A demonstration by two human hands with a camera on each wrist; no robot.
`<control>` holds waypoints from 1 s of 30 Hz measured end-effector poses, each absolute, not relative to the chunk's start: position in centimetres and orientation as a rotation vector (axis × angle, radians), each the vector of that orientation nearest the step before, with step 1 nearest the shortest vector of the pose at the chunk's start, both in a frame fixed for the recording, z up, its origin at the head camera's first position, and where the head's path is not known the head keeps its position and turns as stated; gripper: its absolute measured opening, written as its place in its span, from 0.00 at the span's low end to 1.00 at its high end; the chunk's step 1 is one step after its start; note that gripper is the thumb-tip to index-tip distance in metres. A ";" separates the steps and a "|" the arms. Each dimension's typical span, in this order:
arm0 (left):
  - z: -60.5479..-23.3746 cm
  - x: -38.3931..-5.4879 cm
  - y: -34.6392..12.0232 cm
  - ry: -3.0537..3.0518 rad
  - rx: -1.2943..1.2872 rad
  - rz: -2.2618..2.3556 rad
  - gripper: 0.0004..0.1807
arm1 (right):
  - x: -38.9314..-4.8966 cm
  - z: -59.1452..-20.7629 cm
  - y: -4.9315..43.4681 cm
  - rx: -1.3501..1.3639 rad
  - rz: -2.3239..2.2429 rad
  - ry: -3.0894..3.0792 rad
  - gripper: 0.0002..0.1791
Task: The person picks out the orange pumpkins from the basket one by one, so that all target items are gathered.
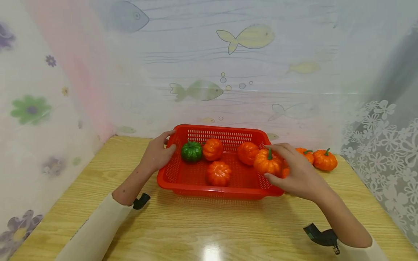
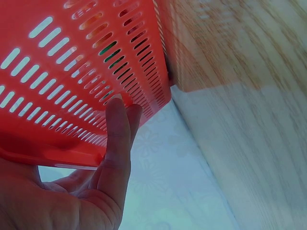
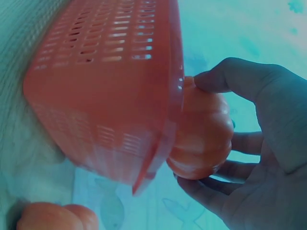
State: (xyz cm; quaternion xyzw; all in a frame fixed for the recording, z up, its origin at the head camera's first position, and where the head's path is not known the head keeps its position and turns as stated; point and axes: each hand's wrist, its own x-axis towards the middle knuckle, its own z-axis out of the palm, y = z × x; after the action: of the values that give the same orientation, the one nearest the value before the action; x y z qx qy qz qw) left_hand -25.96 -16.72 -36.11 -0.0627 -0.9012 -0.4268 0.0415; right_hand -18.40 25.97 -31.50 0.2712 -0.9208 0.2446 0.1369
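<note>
A red plastic basket [image 1: 225, 190] with slotted walls stands on the wooden table. My left hand [image 1: 158, 154] grips its left rim, thumb over the edge and fingers against the outer wall [image 2: 62, 62]. Inside lie a small green pumpkin [image 1: 191, 151] and three orange ones: one beside the green [image 1: 213, 149], another near the front [image 1: 219, 173], the third toward the right [image 1: 248, 153]. At the right rim, my right hand [image 1: 298, 174] holds an orange pumpkin [image 1: 267, 162] with a green stem between thumb and fingers; the right wrist view shows this pumpkin [image 3: 204, 129] just beyond the rim.
To the right of the basket, several more orange pumpkins [image 1: 325, 160] sit on the table [image 1: 209, 224], partly hidden by my right hand. A patterned sheet [image 1: 196, 65] with fish hangs behind the table, and flowered sheets [image 1: 375, 145] flank it.
</note>
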 end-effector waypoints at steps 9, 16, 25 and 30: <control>-36.1 -26.0 -16.6 -2.758 -0.191 -1.313 0.33 | -17.9 -31.2 27.3 0.762 0.662 -2.608 0.38; -36.2 -26.0 -16.6 -2.748 -0.197 -1.332 0.33 | -17.8 -31.3 28.5 0.754 0.653 -2.622 0.39; -36.2 -26.0 -16.8 -2.751 -0.200 -1.331 0.33 | -18.0 -30.9 30.0 0.732 0.640 -2.627 0.42; -36.2 -26.0 -16.8 -2.752 -0.197 -1.332 0.33 | -18.1 -30.8 31.1 0.701 0.624 -2.632 0.42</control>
State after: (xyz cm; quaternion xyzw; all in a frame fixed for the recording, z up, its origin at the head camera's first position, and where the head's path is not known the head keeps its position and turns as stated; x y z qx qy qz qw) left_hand -25.98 -16.76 -36.24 -0.0643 -0.8975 -0.4345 0.0390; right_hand -18.12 31.09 -30.75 0.2470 -0.9278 0.2199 0.1727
